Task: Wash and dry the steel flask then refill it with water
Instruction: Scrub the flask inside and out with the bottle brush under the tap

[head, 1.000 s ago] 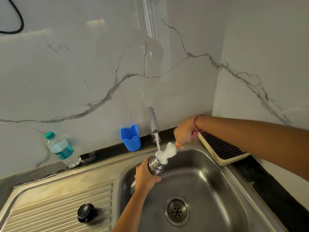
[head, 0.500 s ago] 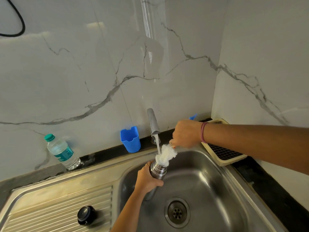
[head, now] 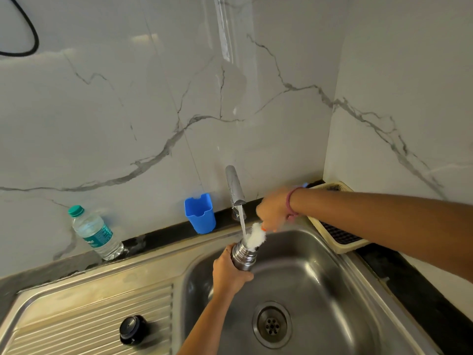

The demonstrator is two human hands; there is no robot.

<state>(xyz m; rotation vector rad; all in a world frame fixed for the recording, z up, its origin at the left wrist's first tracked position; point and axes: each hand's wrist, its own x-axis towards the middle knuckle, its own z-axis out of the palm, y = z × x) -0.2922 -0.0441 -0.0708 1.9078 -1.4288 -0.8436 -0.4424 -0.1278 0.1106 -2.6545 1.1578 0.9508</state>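
Observation:
My left hand (head: 229, 272) grips the steel flask (head: 244, 254) and holds it upright over the sink basin (head: 320, 283), under the running tap (head: 235, 185). A thin stream of water falls onto the flask's mouth. My right hand (head: 273, 208) holds the orange handle of a bottle brush, whose white fluffy head (head: 254, 235) sits partly inside the flask's opening. The flask's lower body is hidden by my left hand. The flask's black cap (head: 133, 329) lies on the ribbed drainboard at the left.
A plastic water bottle (head: 94, 233) with a green cap stands against the marble wall at the left. A blue cup (head: 200, 212) stands beside the tap. A cream drying tray (head: 337, 231) sits in the right corner. The drain (head: 271, 324) is below the flask.
The brush head has gone lower into the flask's mouth as my right hand pushed down. My left hand has turned the flask more upright under the water.

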